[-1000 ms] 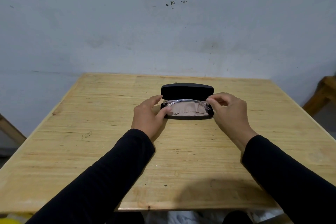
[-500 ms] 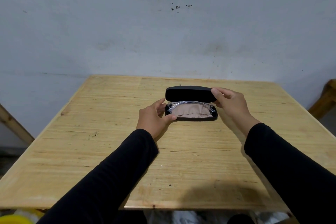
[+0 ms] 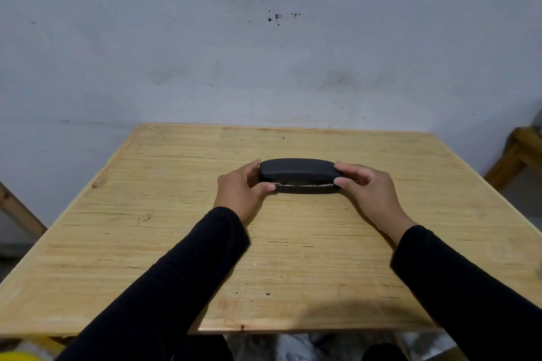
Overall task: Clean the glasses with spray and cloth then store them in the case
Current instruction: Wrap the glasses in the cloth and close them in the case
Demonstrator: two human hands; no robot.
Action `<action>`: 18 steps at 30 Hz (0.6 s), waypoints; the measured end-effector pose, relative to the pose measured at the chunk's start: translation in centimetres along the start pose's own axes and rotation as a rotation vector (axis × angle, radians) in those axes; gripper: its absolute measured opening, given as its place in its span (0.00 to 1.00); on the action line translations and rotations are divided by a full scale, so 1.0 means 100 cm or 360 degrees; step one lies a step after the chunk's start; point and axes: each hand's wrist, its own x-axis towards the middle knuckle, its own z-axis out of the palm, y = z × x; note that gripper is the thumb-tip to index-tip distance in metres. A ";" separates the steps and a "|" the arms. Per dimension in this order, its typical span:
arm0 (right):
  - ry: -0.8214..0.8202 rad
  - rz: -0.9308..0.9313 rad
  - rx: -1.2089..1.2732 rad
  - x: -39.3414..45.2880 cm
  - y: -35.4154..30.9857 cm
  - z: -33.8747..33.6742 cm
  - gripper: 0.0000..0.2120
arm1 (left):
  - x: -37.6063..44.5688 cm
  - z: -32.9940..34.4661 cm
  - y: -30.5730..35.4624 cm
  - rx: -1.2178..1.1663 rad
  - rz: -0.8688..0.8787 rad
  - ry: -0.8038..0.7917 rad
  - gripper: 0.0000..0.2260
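Both arms reach forward over the wooden bench, in black sleeves. The left hand holds the left end of the black case. Its fingers curl over the top of the lid and its thumb presses on the lower half at the front. The right hand holds the right end the same way, with fingers curled on top of the lid and the thumb pinching from the front.

The case lies flat on the bench, a bit past the middle and nearer the far edge. It is almost closed. A thin crack shows between the lid and the bottom half, and something pale peeks through it. The glasses are hidden, so I cannot tell how they lie inside.

The bench has lots of bare wood on every side of the case. The far edge sits close to the grey wall. The near edge is down by the person's elbows. A wooden frame stands off to the right, well apart from the hands
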 end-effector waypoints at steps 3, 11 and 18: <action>0.0033 -0.0031 -0.0124 -0.004 0.000 0.002 0.15 | -0.004 -0.001 0.001 0.0007 0.0041 0.0016 0.22; 0.0022 0.0060 -0.0242 -0.010 -0.001 0.006 0.22 | -0.005 0.000 0.000 -0.0007 0.0042 0.0025 0.23; 0.0097 0.0118 -0.0262 -0.004 -0.007 0.013 0.21 | 0.000 0.004 -0.001 0.0017 0.0002 0.0093 0.24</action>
